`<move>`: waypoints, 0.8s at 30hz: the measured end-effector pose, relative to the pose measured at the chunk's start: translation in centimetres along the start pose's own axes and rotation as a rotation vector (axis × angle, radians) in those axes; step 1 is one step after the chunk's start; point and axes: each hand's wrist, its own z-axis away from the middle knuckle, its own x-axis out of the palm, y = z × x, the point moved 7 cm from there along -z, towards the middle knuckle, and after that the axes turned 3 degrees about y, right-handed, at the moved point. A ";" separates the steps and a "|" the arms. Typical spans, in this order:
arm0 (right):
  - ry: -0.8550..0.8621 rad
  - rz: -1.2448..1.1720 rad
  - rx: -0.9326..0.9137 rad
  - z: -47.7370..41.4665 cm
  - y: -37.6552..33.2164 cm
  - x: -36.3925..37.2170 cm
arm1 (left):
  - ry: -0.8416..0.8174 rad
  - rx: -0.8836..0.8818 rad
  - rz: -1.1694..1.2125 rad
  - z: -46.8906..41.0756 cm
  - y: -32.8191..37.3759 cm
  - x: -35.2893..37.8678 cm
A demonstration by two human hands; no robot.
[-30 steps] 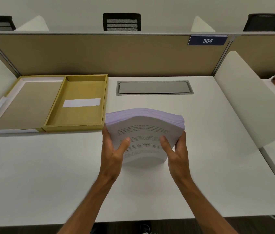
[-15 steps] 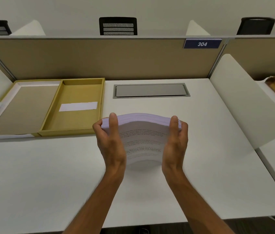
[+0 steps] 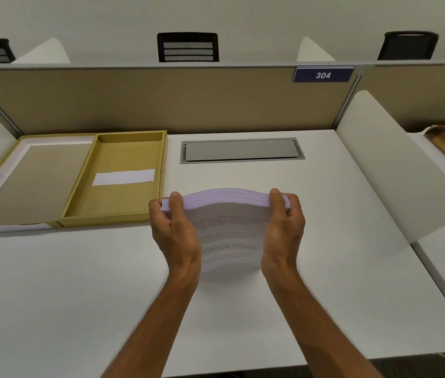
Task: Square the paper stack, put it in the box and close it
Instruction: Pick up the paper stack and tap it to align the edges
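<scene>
Squaring step: left hand point(image 3: 173, 230) and right hand point(image 3: 284, 227) each grip a side of the stack point(image 3: 229, 227), upright on the bench point(image 3: 79, 296); next, likely lay it in the open box point(image 3: 123, 211) just left.

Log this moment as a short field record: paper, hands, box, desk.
paper: thick white printed paper stack, upright on its lower edge, bowed
left hand: grips the stack's left side
right hand: grips its right side
box: shallow yellow cardboard box, open, a white slip inside; lid lies open beside it
desk: white desk, stack not yet boxed
</scene>
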 end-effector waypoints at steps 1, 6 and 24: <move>-0.010 -0.002 0.006 0.0 0.0 0.1 | -0.015 0.014 0.005 -0.1 0.0 0.0; -0.129 -0.095 0.001 0.1 0.2 -0.1 | -0.145 0.053 0.120 0.1 -0.5 -0.1; -0.399 0.067 -0.073 1.9 4.3 -1.3 | -0.457 0.135 -0.038 0.6 -5.8 -0.9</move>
